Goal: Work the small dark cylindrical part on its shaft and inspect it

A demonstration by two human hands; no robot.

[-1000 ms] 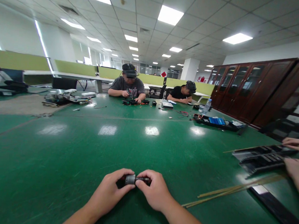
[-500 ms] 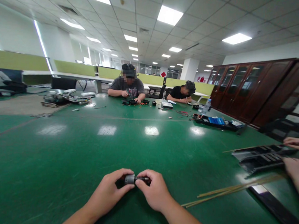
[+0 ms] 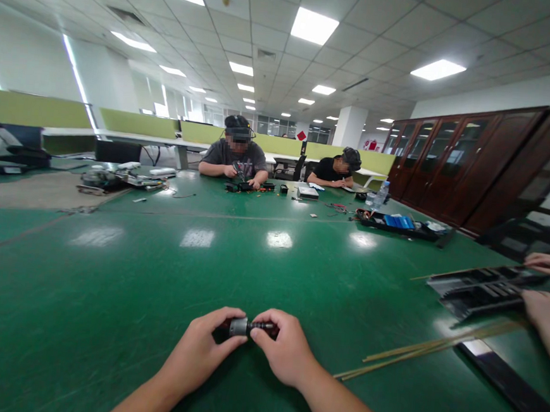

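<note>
Just above the green table [image 3: 233,253], both my hands grip one small metal part [image 3: 238,327]. At its left end is a silver-grey cylinder; a thinner, dark ridged shaft extends to the right. My left hand [image 3: 202,346] pinches the cylinder between thumb and fingers. Around the shaft, thumb and fingertips of my right hand [image 3: 285,349] are closed. The part lies roughly level, and my fingers cover both of its ends. Its exact kind I cannot make out.
To the right lie thin yellowish rods [image 3: 406,353], a long dark bar [image 3: 503,389] and a black slotted frame [image 3: 482,289] handled by a co-worker's hands [image 3: 545,310]. Farther back are a black tray [image 3: 397,223] and a bottle [image 3: 380,194]. Two people sit across the table.
Both hands keep hold of the metal part in nearly the same place. My fingers on the shaft have shifted very slightly.
</note>
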